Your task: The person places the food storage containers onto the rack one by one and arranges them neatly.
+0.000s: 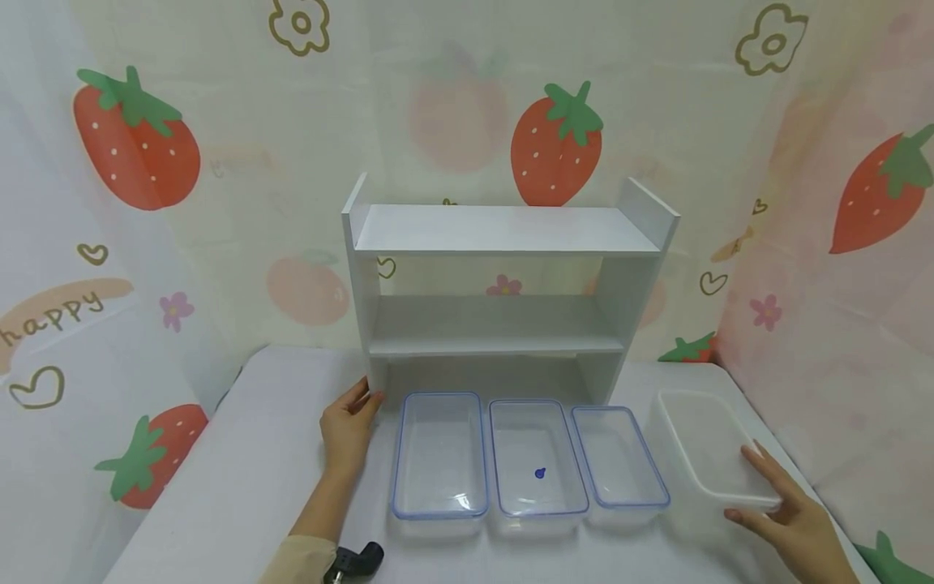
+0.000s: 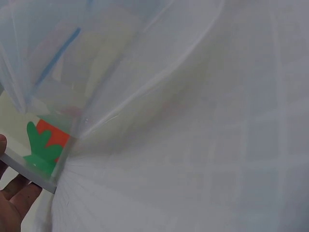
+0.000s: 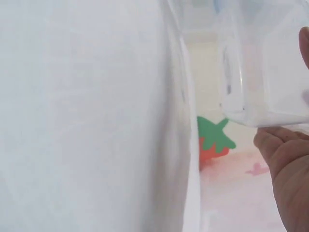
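A white three-tier shelf [image 1: 503, 231] stands upright at the back of the table. My left hand [image 1: 346, 434] grips the front edge of its left side panel low down; in the left wrist view, thumb and fingers lie on either side of the panel [image 2: 30, 174]. Over on the right, my right hand [image 1: 799, 523] holds a clear, whitish plastic box [image 1: 711, 446] at its near right corner, thumb in front and fingers along the right side. The right wrist view shows this box [image 3: 265, 72] between the thumb and the other fingers.
Three clear boxes with blue rims, a left one [image 1: 438, 454], a middle one [image 1: 536, 438] and a smaller right one [image 1: 620, 458], stand side by side before the shelf. White cloth covers the table [image 1: 248, 495]. A strawberry-print curtain [image 1: 241, 235] hangs close behind.
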`<state>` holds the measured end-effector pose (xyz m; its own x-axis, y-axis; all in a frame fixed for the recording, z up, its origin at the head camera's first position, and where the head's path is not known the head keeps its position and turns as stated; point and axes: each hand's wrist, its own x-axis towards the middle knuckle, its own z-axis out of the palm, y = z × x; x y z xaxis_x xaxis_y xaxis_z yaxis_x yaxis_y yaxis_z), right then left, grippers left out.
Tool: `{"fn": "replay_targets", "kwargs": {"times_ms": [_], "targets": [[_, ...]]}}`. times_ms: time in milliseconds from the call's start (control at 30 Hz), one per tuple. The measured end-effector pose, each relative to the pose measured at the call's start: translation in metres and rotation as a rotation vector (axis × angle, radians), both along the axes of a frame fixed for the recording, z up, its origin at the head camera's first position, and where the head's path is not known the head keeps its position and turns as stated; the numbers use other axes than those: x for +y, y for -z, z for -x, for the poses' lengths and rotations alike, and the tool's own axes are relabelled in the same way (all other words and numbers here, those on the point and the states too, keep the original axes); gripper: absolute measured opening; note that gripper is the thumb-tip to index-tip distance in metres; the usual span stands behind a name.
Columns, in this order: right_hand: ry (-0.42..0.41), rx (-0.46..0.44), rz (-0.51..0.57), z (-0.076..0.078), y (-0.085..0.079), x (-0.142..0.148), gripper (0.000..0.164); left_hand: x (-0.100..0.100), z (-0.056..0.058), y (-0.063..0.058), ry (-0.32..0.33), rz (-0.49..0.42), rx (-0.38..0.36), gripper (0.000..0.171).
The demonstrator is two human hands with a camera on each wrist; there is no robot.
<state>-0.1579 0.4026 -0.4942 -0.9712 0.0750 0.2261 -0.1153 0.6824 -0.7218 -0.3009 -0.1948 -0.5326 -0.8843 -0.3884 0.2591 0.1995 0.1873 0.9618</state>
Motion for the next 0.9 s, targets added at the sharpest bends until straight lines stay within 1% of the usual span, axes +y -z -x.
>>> {"fn": "replay_targets", "kwargs": {"times_ms": [100,200,267,433,633,733,900], "targets": [[0.012,-0.048,-0.017,0.001,-0.007,-0.002,0.088,-0.001,0.0,-0.001,0.001,-0.002,-0.004,0.048],[0.035,-0.071,-0.045,-0.001,-0.013,-0.001,0.087,-0.002,0.0,-0.001,0.002,-0.006,-0.012,0.047],[0.044,-0.064,-0.044,-0.002,-0.016,-0.001,0.086,-0.002,0.0,0.0,0.002,-0.009,-0.019,0.047],[0.043,-0.029,0.006,-0.004,-0.022,-0.004,0.087,-0.002,0.002,0.001,0.002,-0.025,-0.024,0.047],[0.079,-0.068,-0.001,-0.007,-0.032,-0.01,0.088,-0.001,0.001,0.002,-0.002,-0.01,-0.03,0.046],[0.079,-0.044,0.011,-0.009,-0.039,-0.014,0.088,-0.001,0.002,0.003,-0.013,0.002,-0.031,0.044],[0.047,0.03,0.025,-0.011,-0.05,-0.024,0.086,-0.002,0.004,0.003,-0.026,0.014,-0.012,0.043]]}}
